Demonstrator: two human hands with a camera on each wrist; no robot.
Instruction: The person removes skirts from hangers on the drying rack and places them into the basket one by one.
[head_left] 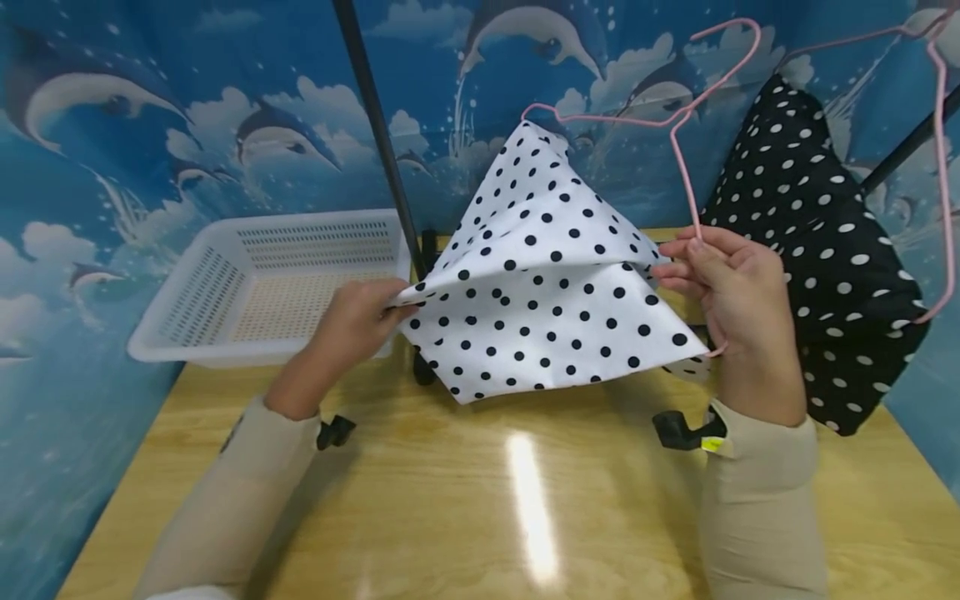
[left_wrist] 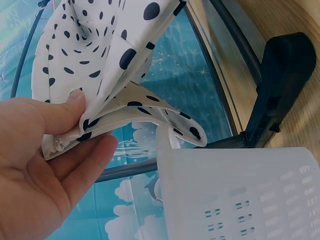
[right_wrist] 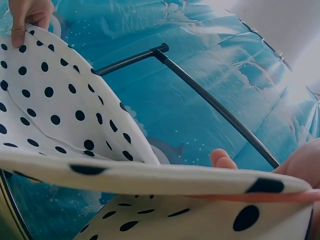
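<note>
A white cloth with black dots (head_left: 555, 308) hangs folded over a pink wire hanger (head_left: 686, 167), its hook free at the top. My left hand (head_left: 360, 321) pinches the cloth's left corner between thumb and fingers; the left wrist view shows the gathered cloth edge (left_wrist: 87, 130) at the fingertips. At the other side, my right hand (head_left: 738, 287) grips the hanger's side wire between thumb and fingers, close by the cloth's right edge. In the right wrist view, the hanger's pink wire (right_wrist: 260, 197) runs under the cloth edge toward that hand, which the cloth partly covers.
A white plastic basket (head_left: 176, 321) stands at the back left of the wooden table (head_left: 450, 500). Black rack poles (head_left: 378, 125) rise behind the cloth. On the right, a black cloth with white dots (head_left: 825, 275) hangs from another pink hanger (head_left: 941, 167). A dolphin-print curtain (head_left: 300, 50) forms the backdrop.
</note>
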